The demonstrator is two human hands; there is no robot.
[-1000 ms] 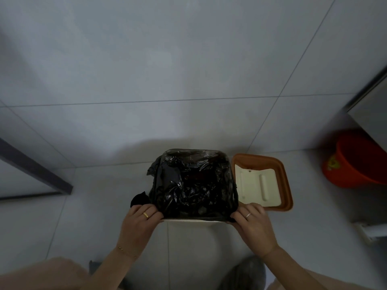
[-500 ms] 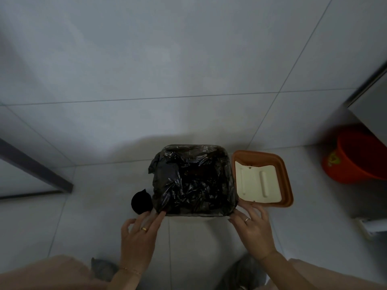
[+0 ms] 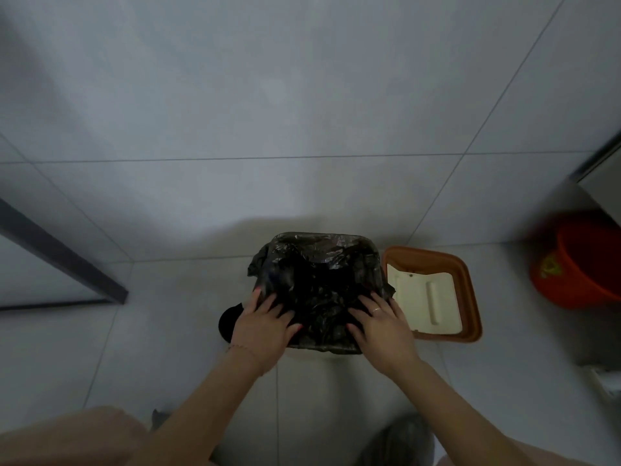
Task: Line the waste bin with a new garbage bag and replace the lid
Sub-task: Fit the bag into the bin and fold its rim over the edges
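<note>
A small square waste bin (image 3: 331,350) stands on the tiled floor, lined with a crumpled black garbage bag (image 3: 319,274) whose edge drapes over the rim. My left hand (image 3: 265,326) lies flat on the bag at the bin's near left side, fingers spread. My right hand (image 3: 379,326), wearing a ring, rests flat on the bag at the near right side. Both palms press down on the plastic inside the opening. The orange lid (image 3: 468,297) with a cream inner flap lies upside down on the floor just right of the bin.
A black round object (image 3: 226,319) sits on the floor against the bin's left side. An orange bucket (image 3: 584,264) stands at the far right under a cabinet edge. A dark door frame (image 3: 64,260) runs along the left. My knees fill the bottom corners.
Both hands left the bin's near rim, drew back briefly, then moved forward onto the bag inside the opening. The camera has tipped slightly lower.
</note>
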